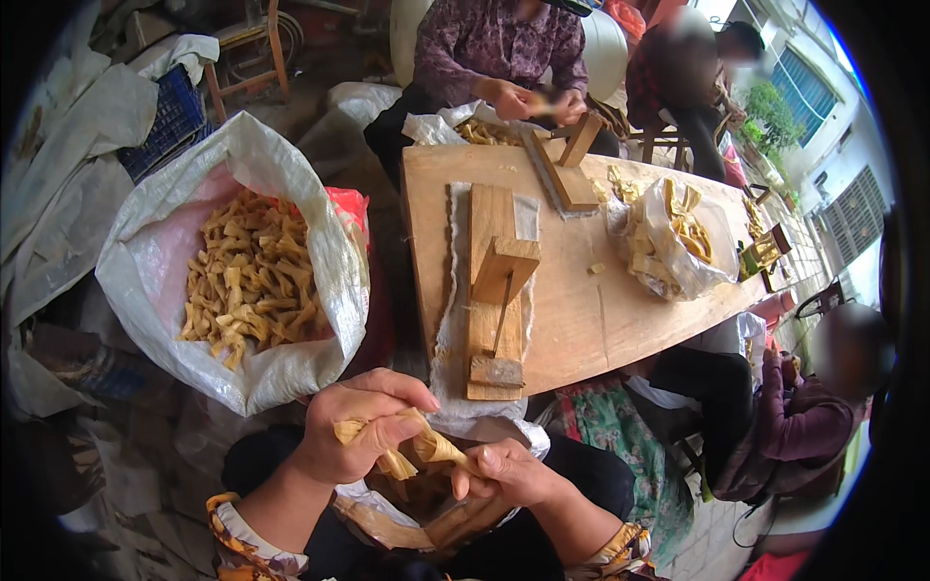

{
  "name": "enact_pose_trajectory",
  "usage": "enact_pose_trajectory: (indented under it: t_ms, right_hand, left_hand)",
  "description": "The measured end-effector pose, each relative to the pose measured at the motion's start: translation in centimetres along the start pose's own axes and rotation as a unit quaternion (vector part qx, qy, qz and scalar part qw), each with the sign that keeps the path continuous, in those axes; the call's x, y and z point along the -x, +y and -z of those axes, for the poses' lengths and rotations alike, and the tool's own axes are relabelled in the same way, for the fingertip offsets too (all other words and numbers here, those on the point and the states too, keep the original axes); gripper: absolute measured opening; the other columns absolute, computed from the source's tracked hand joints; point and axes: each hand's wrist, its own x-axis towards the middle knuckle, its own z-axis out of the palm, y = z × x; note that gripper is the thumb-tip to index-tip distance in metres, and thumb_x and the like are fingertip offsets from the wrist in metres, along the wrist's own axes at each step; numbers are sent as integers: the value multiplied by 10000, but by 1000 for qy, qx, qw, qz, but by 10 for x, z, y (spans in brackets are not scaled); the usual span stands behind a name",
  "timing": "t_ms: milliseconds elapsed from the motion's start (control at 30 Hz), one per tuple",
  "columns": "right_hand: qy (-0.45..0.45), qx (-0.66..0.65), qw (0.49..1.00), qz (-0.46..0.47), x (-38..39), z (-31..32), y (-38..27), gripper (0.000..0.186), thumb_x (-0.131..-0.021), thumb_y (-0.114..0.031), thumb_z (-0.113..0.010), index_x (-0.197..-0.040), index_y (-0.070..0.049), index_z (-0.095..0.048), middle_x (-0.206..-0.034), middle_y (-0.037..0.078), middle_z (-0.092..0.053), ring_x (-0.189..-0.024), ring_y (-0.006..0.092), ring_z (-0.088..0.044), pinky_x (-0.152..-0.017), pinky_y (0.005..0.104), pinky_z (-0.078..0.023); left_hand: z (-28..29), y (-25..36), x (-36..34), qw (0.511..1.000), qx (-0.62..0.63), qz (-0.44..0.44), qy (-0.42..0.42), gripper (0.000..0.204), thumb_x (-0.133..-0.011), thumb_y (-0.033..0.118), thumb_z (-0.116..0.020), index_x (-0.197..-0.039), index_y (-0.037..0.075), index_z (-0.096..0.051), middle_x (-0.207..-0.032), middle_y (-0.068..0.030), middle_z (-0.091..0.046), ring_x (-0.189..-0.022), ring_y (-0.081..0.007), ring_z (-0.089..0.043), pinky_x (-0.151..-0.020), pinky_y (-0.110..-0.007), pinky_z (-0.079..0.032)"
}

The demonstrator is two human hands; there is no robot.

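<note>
Above my lap, both hands work on pale yellow, dried-looking folded pieces (438, 447); their exact kind is hard to tell. My left hand (351, 426) is closed round them with the thumb across the front. The fingers of my right hand (504, 470) pinch the narrow end on the right. Under my hands an open bag (387, 523) rests between my knees with broader pale yellow pieces in it. Beyond my hands, a wooden board fixture (492, 373) with an upright block and a thin rod lies on a pale cloth (451, 320).
A large white woven sack (136, 242) of brown-yellow pieces stands left of the wooden table (572, 339). A second wooden fixture (567, 174) and a clear plastic bag (639, 237) of yellow pieces sit on the table. Several people sit around it. A blue crate (165, 126) stands far left.
</note>
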Motion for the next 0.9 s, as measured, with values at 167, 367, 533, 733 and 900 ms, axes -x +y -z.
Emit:
enact_pose_trajectory:
  t_ms: [167, 367, 533, 733, 900]
  right_hand:
    - [86, -33, 995, -28, 0, -2, -8, 420, -983, -408, -517, -867, -30, -659, -581, -71, -372, -525, 43, -303, -500, 212, -232]
    - [169, -18, 984, -52, -3, -9, -10, 300, -923, -302, -655, -838, -15, -672, -633, -42, -520, -563, 41, -409, -520, 195, -301]
    - [291, 46, 955, 24, 7, -1, -21, 208, -872, -192, -725, -816, 2, -675, -723, -13, -625, -664, 46, -525, -604, 194, -415]
    - [437, 383, 753, 308, -11, 17, -42, 168, -813, -114, -774, -801, -20, -635, -637, 40, -633, -554, 71, -551, -513, 237, -443]
    - [522, 473, 687, 175, -36, 46, -57, 174, -817, -180, -751, -839, -47, -640, -638, 103, -641, -557, 190, -631, -535, 302, -490]
  left_hand:
    - [-1, -19, 6, 994, 14, 106, -2, 128, -848, 80, -710, -899, -31, -671, -897, -109, -678, -787, -144, -632, -710, -254, -504]
    - [-13, -22, 12, 949, 150, 266, -78, 114, -785, 28, -729, -848, -9, -642, -777, -74, -648, -693, -110, -607, -625, -246, -483]
    - [-14, -25, 15, 944, 177, 279, 14, 70, -846, 72, -688, -846, 37, -627, -751, -11, -624, -664, -42, -548, -595, -201, -448]
    - [-28, -25, -24, 989, 25, 143, 41, 81, -906, 109, -630, -903, 29, -615, -777, -15, -633, -717, -60, -593, -640, -215, -485]
    - [-43, -57, -49, 985, -122, 72, 94, 133, -905, 108, -627, -957, -11, -650, -814, -70, -660, -724, -116, -609, -645, -259, -481]
